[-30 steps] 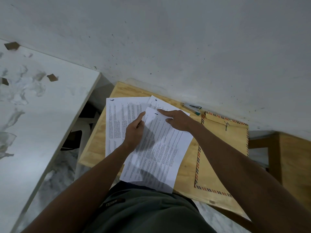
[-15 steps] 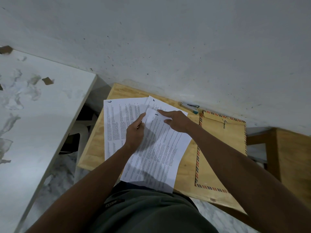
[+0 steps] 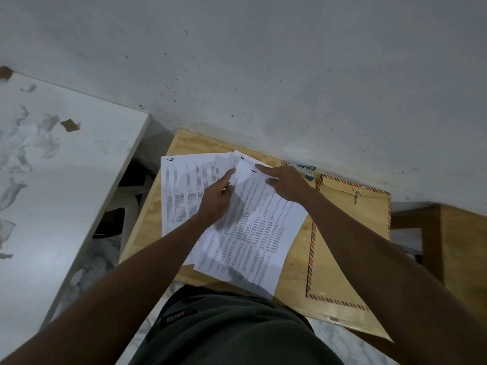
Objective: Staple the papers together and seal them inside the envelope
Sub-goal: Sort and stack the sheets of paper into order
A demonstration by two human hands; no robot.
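Papers first: printed sheets lie fanned and skewed on the small wooden table, directly under both my hands, none of them squared up yet. My left hand grasps the top sheet at its left edge, thumb up along the margin; my right hand lies flat and released, straight fingers pressing that sheet's top corner down. Just beyond the right hand's knuckles, against the wall, sits the stapler, and to the right of my right forearm lies the airmail-bordered manila envelope, flap end toward the wall. Risk from here, as I read it: the sheets carry handwritten page numbers, so gathering them out of order or stapling while the edges are skewed would lock the mistake in; the lower ends overhang the table's near edge and could slide off if I let go. Surface is bare plywood, dimly lit; a scuffed grey wall rises behind, a pale marbled slab leans off to the left of my left arm.
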